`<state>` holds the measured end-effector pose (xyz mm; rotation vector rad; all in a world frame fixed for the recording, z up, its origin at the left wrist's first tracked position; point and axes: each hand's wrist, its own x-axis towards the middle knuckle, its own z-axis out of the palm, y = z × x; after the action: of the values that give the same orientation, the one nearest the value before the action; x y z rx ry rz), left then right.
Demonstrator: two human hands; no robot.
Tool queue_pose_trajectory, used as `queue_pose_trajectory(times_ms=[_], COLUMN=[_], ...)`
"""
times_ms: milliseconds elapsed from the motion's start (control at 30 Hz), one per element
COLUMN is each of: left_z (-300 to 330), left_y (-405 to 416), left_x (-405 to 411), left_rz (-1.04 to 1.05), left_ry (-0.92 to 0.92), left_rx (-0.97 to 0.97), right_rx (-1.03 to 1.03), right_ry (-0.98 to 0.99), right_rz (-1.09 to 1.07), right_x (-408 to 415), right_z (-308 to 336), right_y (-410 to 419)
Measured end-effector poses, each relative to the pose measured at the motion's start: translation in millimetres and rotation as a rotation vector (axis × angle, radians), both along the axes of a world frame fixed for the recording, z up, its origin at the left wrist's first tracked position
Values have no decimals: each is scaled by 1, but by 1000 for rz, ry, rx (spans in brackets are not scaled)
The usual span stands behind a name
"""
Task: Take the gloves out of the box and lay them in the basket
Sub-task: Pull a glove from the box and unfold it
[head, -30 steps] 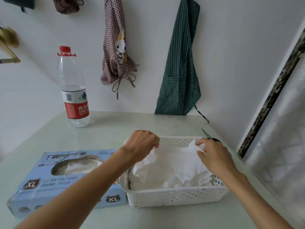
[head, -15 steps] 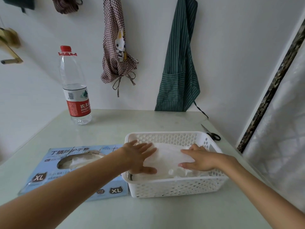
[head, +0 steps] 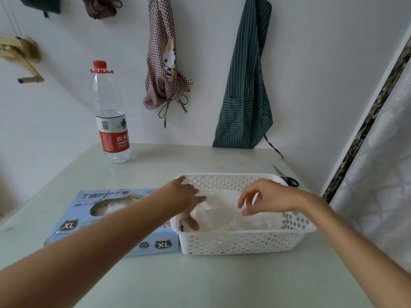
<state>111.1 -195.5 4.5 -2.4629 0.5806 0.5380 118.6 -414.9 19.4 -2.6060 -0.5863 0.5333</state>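
A white perforated basket [head: 240,242] stands on the table with a flat pile of white gloves [head: 224,215] inside. My left hand [head: 185,197] reaches over the basket's left end, fingers spread and relaxed, its fingertips near the gloves. My right hand [head: 269,196] hovers just above the pile with loosely curved fingers and holds nothing. The light blue glove box [head: 115,221] lies flat against the basket's left side; white gloves show in its oval opening [head: 111,206].
A water bottle [head: 110,121] with a red cap stands at the back left. Black scissors [head: 288,177] lie behind the basket's right corner. Two aprons hang on the wall: checked [head: 165,61], green striped [head: 245,85]. The table edge runs along the right.
Both hands pressed flat on the gloves half a second ago; now they have lifted off the pile, the right hand rising and curling loosely, the left drawing slightly left.
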Motion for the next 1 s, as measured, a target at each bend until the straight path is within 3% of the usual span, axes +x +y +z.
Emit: queue_pose_trajectory(times_ms=[100,233,333,467,633,700,867,1000], left_z=[-18,-28,-9,16,5,-7,-19,-25], left_y=[-1,-2,9,55,148,174,208,208], left_x=[10,11,3,-28,-69,-74,-75,-75], left_rz=[2,31,96,137,452,575,609,601], left_ry=[-7,-13,-73,-244,-471,-407,-132,-136], left_rx=[25,-14,-265,-686,-917,-869,-922,-883], right_rx=[-41,-235,-167,-1,225,218,91,-75], right_ry=[157,169,128,-118,-253,-290,-484,-517], right_rz=[72,105,64,-41,-28,13,3,-11], right_x=[-2,-2,-3,-16,-38,-42,-40,-37], right_z=[-13,-29,-11,12,2,-9,-25,-26], right_y=[22,32,30,46,114,139,194,217])
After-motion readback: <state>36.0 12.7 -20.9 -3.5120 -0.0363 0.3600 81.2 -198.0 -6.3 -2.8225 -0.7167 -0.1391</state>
